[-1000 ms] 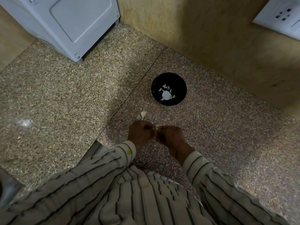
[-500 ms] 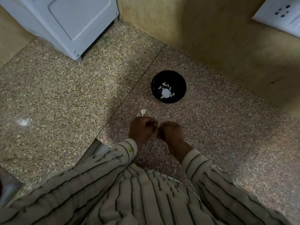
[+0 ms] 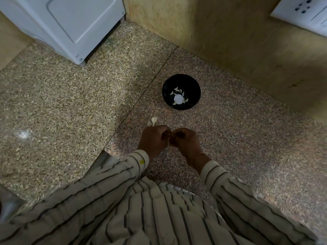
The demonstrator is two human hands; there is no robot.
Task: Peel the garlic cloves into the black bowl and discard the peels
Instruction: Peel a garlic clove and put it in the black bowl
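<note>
The black bowl (image 3: 181, 82) stands on the speckled stone floor ahead of me, with several pale peeled garlic cloves (image 3: 178, 99) in its bottom. My left hand (image 3: 153, 139) and my right hand (image 3: 184, 141) are close together below the bowl, fingers curled, pinching a small garlic clove between them; the clove is almost wholly hidden by the fingers. A pale bit of garlic with its peel (image 3: 152, 121) lies on the floor just beyond my left hand.
A white appliance (image 3: 70, 27) stands at the back left. A tan wall (image 3: 230, 41) runs behind the bowl, with a white socket plate (image 3: 304, 11) at the top right. My striped shirt fills the lower frame.
Both hands stay together, working the clove with small finger movements. The view has shifted slightly, so the bowl sits a little higher in the frame.
</note>
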